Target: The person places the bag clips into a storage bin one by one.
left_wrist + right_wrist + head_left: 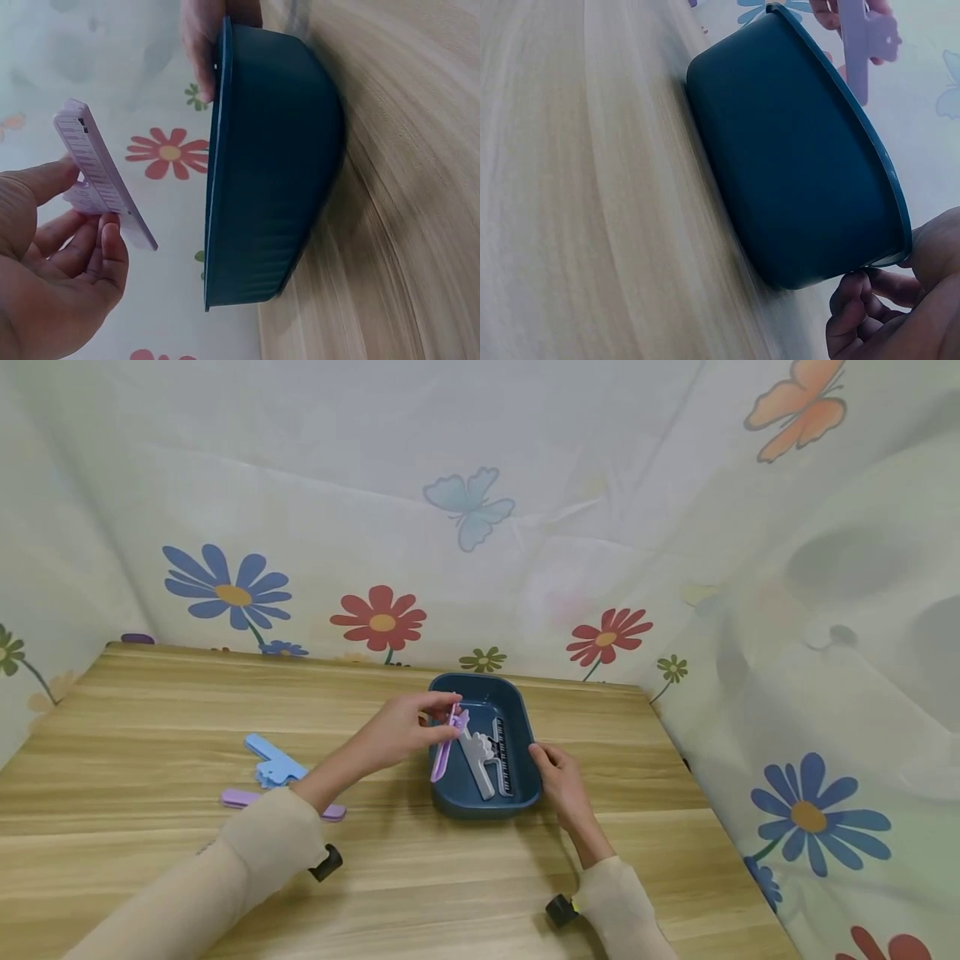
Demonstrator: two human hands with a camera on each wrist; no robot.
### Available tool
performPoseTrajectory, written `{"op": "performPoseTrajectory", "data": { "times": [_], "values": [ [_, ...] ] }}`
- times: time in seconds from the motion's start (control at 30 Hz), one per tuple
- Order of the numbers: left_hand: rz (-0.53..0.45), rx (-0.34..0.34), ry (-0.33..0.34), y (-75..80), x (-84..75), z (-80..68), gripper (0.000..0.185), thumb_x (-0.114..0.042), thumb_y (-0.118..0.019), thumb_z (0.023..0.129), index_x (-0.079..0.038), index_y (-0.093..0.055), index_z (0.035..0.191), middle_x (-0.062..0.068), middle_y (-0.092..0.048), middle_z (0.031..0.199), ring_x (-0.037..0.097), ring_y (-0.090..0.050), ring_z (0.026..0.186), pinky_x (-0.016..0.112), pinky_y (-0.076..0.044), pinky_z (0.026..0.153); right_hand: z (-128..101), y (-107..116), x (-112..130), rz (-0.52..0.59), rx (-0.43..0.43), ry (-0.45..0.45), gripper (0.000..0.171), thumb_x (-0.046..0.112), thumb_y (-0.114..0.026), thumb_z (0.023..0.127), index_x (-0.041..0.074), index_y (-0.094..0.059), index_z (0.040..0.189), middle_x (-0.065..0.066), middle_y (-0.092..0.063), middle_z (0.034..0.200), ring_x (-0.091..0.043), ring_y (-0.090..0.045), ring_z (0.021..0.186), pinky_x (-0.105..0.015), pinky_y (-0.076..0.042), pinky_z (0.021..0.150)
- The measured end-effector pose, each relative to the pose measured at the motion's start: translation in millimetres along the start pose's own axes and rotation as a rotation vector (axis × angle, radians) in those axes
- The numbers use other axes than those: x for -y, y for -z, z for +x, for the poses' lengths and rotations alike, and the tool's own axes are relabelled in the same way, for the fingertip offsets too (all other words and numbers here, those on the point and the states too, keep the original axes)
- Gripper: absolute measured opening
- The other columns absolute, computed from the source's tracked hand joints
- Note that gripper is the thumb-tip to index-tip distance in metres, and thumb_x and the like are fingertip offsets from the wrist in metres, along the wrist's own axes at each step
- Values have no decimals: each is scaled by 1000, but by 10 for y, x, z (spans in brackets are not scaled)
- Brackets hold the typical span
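My left hand (pixel 401 727) pinches a light purple bag clip (pixel 444 754) between thumb and fingers, just above the left side of a dark blue plastic bin (pixel 450 802). In the left wrist view the clip (pixel 105 169) is tilted and apart from the bin. My right hand (pixel 561 781) grips the bin's right rim, its thumb over the edge and fingers outside. Inside the bin lie a grey bag clip (pixel 477 764) and, beside it, a dark toothed strip (pixel 506 760) with a pale edge, partly covered.
On the wooden table (pixel 375 877), left of the bin, lie a blue bag clip (pixel 273 764) and a purple bag clip (pixel 240 797), both partly hidden by my left forearm. A flower-printed curtain (pixel 337 510) stands behind the table and along its sides.
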State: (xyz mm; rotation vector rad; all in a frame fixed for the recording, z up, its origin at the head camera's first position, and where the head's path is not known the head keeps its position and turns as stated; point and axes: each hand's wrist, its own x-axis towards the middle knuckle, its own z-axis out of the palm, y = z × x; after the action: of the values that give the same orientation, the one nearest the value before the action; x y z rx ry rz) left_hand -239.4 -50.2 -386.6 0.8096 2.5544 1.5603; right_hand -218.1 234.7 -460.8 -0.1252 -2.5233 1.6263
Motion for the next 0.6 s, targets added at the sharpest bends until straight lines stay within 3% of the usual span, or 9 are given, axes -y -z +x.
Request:
{"op": "performPoseTrajectory", "data": {
  "times": [0.3,0.6],
  "values": [
    [26,-31,65,-176,78,122,56,-19,-81,92,-4,-61,142,10,-69,120,25,-62,107,35,-59,89,-36,-8,41,4,2,4,36,23,-59,107,-6,-69,127,-23,-68,127,-35,-62,118,-50,-47,103],
    [133,-48,93,-307,166,191,55,-15,-82,90,-1,-62,140,12,-68,116,27,-61,105,33,-59,86,-20,-7,19,11,-9,5,36,24,-59,107,-5,-70,126,-21,-69,126,-33,-62,117,-46,-47,103]
  ]
}}
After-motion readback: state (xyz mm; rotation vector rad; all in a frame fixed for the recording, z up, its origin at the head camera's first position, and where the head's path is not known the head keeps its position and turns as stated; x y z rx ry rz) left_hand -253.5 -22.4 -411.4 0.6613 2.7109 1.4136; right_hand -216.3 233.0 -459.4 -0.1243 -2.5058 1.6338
